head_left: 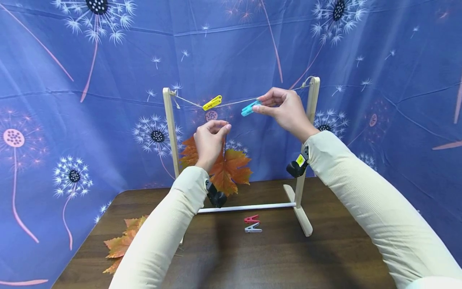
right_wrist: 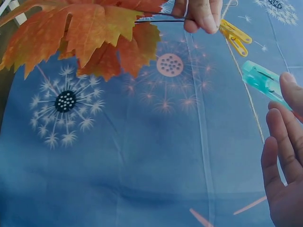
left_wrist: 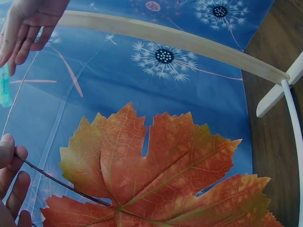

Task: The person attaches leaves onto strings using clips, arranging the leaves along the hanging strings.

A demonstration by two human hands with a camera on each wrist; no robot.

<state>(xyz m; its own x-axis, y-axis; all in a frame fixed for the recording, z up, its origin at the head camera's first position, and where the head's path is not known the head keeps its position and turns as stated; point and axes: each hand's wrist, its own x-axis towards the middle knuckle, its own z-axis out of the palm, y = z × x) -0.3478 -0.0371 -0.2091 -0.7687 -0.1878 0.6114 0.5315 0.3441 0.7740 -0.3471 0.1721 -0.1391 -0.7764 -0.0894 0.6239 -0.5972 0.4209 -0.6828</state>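
Observation:
My left hand [head_left: 210, 142] pinches the thin dark stem [left_wrist: 61, 183] of an orange-red autumn leaf [head_left: 231, 168] between thumb and fingertips, just below a cord. The leaf hangs beneath the hand, and more orange leaf shows behind the wrist. My right hand [head_left: 285, 110] pinches a turquoise clothespin [head_left: 249, 108] by one end, its other end pointing left, close to the cord [head_left: 236, 102]. A yellow clothespin [head_left: 212, 103] sits on the cord, above and near the left hand. In the right wrist view, the turquoise clothespin [right_wrist: 264, 81] overlaps the cord's right side.
The cord runs between two wooden posts [head_left: 301, 176] joined low down by a white rod [head_left: 249, 207]. A red clothespin [head_left: 252, 219] and a grey clothespin [head_left: 253, 228] lie on the brown table [head_left: 274, 257]. Another autumn leaf [head_left: 120, 245] lies at the left, partly behind the left sleeve.

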